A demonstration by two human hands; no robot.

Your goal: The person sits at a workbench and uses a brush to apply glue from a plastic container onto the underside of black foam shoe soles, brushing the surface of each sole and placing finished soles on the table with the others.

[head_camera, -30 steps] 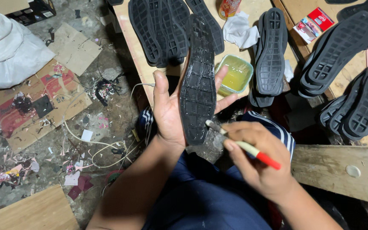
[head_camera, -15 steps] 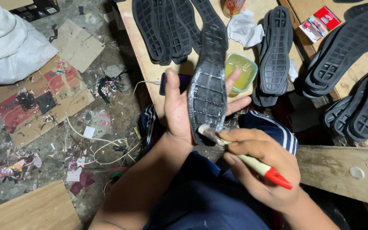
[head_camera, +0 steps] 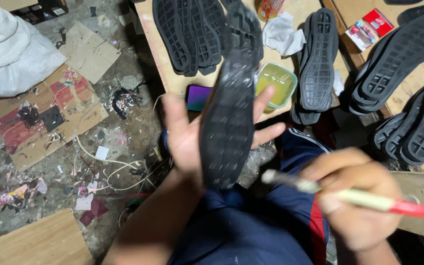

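Note:
My left hand [head_camera: 187,142] is flat under a black rubber shoe sole [head_camera: 231,98] and holds it up, tread side hidden, over my lap. My right hand [head_camera: 359,201] grips a small brush [head_camera: 349,196] with a pale handle and a red end; its bristle tip points left, just off the sole's heel end. Both hands are blurred by motion. A small green tub [head_camera: 277,84] of yellowish glue sits on the wooden board [head_camera: 172,83] just beyond the sole.
Several black soles [head_camera: 192,29] lie stacked on the board, more [head_camera: 320,59] beside the tub and at the right [head_camera: 408,64]. A phone [head_camera: 198,97], a crumpled white cloth [head_camera: 283,33] and a red packet [head_camera: 369,27] lie there too. Cardboard scraps [head_camera: 50,108] and wires litter the floor at left.
The brush has come off the sole's heel end and moved right and down. The sole in my left hand has shifted slightly, and the view has moved closer.

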